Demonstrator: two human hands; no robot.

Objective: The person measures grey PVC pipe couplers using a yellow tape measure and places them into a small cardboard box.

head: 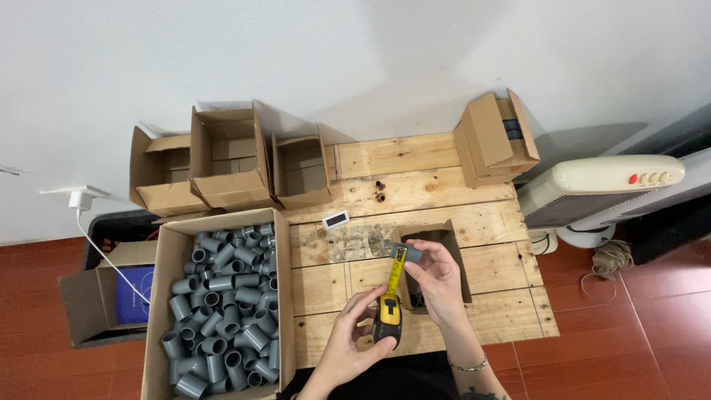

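My left hand [354, 341] grips a yellow and black tape measure [387, 320] low over the wooden table [415, 185]. Its yellow blade [395, 270] runs up to a short grey pipe fitting [409, 253], which my right hand [438, 281] pinches at the blade's end. Both hands are over the table's front, just beside a small open cardboard box [453, 255] with dark pieces inside.
A large cardboard box [159, 296] full of grey pipe fittings [222, 304] sits at the left. Three open empty boxes [229, 159] line the back left, another box [495, 141] stands back right. A small white tag [336, 219] lies mid-table. A fan heater [600, 185] stands right.
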